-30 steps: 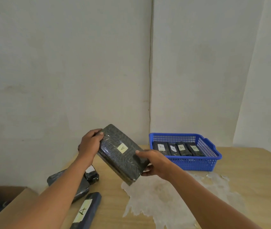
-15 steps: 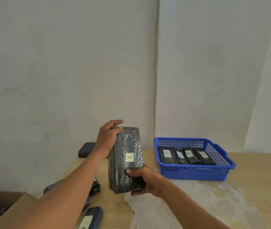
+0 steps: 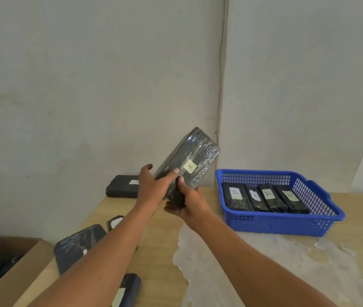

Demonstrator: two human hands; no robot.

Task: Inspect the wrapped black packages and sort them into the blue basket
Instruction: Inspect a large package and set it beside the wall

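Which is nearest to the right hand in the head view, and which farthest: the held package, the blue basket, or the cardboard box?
1. Held package, in the right hand.
2. Blue basket, to its right on the table.
3. Cardboard box, far lower left.

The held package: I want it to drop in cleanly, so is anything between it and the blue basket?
Nothing visible blocks it. The held package, gripped by the left hand and right hand, is up in the air left of the blue basket. Four packages fill the basket's back; its front is free.
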